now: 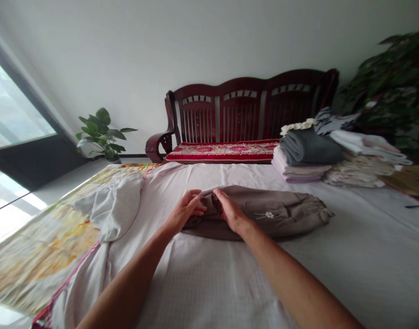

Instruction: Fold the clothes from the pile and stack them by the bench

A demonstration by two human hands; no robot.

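Observation:
A brown-grey folded garment (278, 212) with a small white flower on it lies across the middle of a table covered by a pale cloth (209, 274). My left hand (185, 211) rests on the garment's left end, fingers curled over the fabric edge. My right hand (230, 211) lies beside it, fingers pressed down and gripping the same bunched end. Both forearms reach in from the bottom of the view.
A light grey garment (115, 205) lies crumpled at the left over a yellow patterned cloth (34, 256). A stack of folded clothes (308, 155) sits at the back right. Behind stand a dark wooden bench (243, 114) and potted plants (102, 135).

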